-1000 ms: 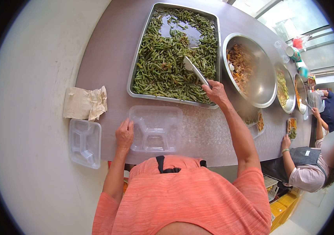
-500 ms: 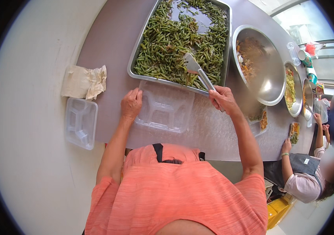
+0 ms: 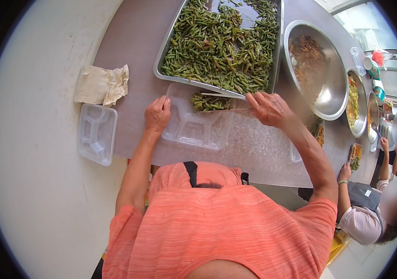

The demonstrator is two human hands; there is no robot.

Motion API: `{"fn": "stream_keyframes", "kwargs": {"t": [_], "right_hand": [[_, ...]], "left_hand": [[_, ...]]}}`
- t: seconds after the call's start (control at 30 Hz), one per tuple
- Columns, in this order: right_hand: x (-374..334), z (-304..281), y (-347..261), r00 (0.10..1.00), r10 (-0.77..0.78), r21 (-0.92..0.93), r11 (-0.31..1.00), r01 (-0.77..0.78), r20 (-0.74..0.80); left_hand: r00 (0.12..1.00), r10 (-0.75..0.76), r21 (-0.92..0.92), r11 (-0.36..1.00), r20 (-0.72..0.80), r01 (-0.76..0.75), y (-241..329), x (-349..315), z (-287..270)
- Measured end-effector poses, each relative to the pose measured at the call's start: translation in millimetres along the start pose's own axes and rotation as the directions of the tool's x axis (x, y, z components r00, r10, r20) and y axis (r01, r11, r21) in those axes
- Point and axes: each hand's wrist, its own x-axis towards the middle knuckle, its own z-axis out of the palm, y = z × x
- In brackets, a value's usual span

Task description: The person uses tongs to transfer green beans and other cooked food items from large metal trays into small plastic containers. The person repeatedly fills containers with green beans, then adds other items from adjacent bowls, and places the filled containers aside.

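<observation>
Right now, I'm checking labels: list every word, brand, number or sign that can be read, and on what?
None can be read.
White tag on the grey apron: too small.
Green-and-white cylinders: too small and blurred.
Clear tray and tongs: no text visible.

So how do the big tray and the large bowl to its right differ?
The tray is rectangular; the bowl is round. The tray looks shallow, the bowl deeper. The tray holds cut green beans; the bowl holds a brown-orange mix. Both look like shiny metal.
</observation>
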Motion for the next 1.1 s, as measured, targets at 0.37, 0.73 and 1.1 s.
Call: {"fn": "stream_keyframes", "kwargs": {"t": [0.37,0.73,1.1], "right_hand": [[-22.5,-3.2,-27.5,0.973,0.232,0.217,0.949,-0.227,0.003],[77.0,31.9,-3.2,0.855,0.473,-0.050,0.869,-0.493,-0.211],[107.2,39.4,21.6,0.791,0.603,0.200,0.791,-0.578,-0.102]], "left_hand": [[0.996,0.044,-0.062,0.997,-0.083,-0.049,-6.4,-2.5,4.7],[0.995,-0.049,-0.311,0.950,-0.086,0.020,-11.5,-0.6,-3.0],[0.995,-0.036,-0.343,0.939,-0.091,0.003,-11.3,-4.0,-2.9]]}}
